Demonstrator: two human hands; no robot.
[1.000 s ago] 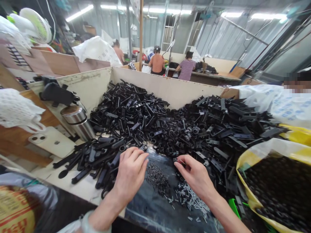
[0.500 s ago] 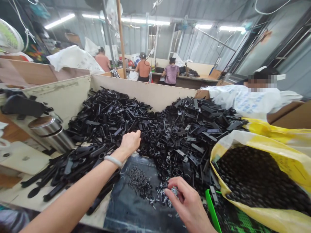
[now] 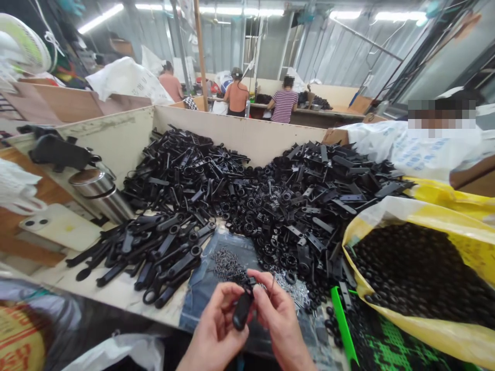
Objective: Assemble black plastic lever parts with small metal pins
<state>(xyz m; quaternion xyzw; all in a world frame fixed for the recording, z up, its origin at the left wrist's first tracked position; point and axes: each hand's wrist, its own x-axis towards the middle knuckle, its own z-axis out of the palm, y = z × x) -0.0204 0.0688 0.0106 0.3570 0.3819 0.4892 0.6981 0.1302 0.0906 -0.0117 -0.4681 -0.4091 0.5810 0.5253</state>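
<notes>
Over the dark sheet, left hand, back from the pile, and right hand pinch a black part.

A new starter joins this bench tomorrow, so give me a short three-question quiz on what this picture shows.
1. True or false: the left hand and the right hand both hold one black plastic part.
2. The bag of small black round pieces is: A) blue; B) yellow; C) red.
3. Fill in: the white phone lies to the ___ of the steel flask.
Key: 1 true; 2 B; 3 left.
</notes>
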